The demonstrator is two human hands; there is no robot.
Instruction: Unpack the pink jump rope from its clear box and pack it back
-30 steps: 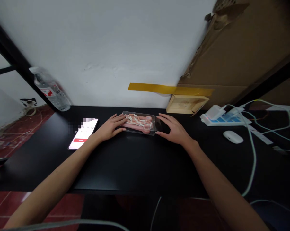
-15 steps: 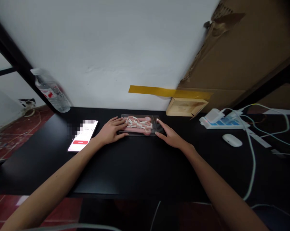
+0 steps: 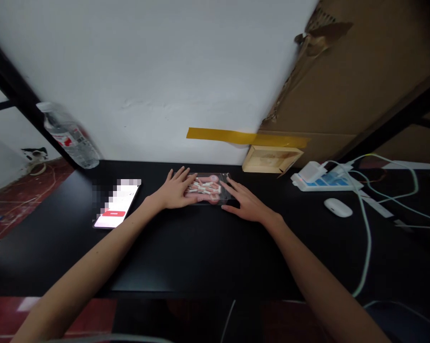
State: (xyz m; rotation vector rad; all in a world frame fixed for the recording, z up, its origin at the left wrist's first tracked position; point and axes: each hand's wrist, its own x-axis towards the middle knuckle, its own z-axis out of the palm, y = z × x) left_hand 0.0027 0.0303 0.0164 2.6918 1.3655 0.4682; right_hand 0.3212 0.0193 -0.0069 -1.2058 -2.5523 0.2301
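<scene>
A clear plastic bag (image 3: 205, 186) lies flat on the black table, with pink pieces and several small white-and-pink sticks inside; I cannot make out their exact kind. My left hand (image 3: 175, 189) lies over the bag's left end, fingers spread, covering that part of it. At the right end, my right hand (image 3: 244, 202) rests with its fingers stretched out and their tips on the bag. Neither hand is closed around anything.
Left of the bag lies a lit phone (image 3: 116, 205). Against the wall leans a plastic bottle (image 3: 72, 138). A shallow wooden frame (image 3: 272, 159) stands at the back. To the right are a power strip (image 3: 325, 182) with chargers, a white earbud case (image 3: 338, 207) and loose cables (image 3: 368, 238).
My left hand has slid right, farther over the bag. My right hand has moved inward, its fingers now reaching over the bag's right end. The view has shifted slightly.
</scene>
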